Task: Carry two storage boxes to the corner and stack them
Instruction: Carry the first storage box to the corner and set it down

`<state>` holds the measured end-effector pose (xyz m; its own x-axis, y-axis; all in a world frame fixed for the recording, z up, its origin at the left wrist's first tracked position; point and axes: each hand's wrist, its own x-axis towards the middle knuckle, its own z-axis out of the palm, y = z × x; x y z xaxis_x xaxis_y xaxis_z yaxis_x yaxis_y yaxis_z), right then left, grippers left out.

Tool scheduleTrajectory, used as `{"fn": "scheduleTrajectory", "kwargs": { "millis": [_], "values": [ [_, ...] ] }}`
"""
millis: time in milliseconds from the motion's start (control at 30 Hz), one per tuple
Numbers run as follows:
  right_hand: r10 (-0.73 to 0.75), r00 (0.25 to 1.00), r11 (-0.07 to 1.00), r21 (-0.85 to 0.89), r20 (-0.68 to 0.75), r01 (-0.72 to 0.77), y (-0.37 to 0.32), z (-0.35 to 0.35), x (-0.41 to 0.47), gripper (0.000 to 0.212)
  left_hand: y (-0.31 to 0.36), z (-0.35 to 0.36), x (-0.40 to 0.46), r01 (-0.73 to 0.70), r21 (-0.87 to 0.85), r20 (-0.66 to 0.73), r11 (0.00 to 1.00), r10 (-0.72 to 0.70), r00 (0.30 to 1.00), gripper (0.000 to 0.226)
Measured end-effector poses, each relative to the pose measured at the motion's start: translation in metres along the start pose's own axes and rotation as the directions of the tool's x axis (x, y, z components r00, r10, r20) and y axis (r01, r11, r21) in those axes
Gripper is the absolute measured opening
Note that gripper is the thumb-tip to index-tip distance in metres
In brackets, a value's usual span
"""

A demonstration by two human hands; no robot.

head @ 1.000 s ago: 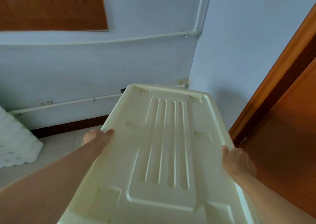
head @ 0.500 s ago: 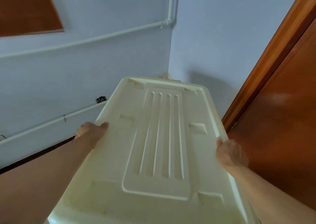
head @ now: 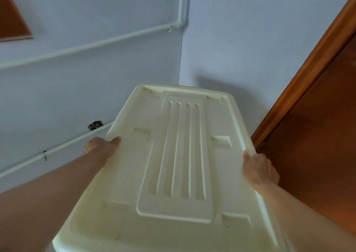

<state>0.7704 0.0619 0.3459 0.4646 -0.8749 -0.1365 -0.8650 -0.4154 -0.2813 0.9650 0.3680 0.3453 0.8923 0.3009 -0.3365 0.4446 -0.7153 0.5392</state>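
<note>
Lidded cream storage box (head: 173, 174), contents hidden, clamped at 9 o'clock by the left hand (head: 100, 145) and at 3 o'clock by the right hand (head: 258, 169), now nearer the wall corner (head: 181, 59) at 12 o'clock than before.

Dim, cool, even light. Soft shadow on wall (head: 221, 82) at 1 o'clock beyond box lid (head: 179, 155). Faint sheen on wooden door (head: 317, 136) at 3. Wide-angle bending of pipes (head: 86, 45); slight softness throughout.
</note>
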Motion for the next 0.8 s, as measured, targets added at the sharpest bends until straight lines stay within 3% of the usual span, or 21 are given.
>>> {"fn": "scheduleTrajectory", "kwargs": {
  "millis": [500, 800],
  "values": [
    [0.343, 0.934, 0.936, 0.110, -0.095, -0.333, -0.098, 0.061, -0.055, 0.049, 0.036, -0.027, 0.148, -0.306, 0.107, 0.217, 0.946, 0.278, 0.936, 0.064],
    [0.452, 0.889, 0.890, 0.112, -0.076, -0.443, -0.116, 0.088, -0.087, 0.054, 0.039, -0.021, 0.187, -0.389, 0.138, 0.277, 0.911, 0.342, 0.898, 0.065]
  ]
}}
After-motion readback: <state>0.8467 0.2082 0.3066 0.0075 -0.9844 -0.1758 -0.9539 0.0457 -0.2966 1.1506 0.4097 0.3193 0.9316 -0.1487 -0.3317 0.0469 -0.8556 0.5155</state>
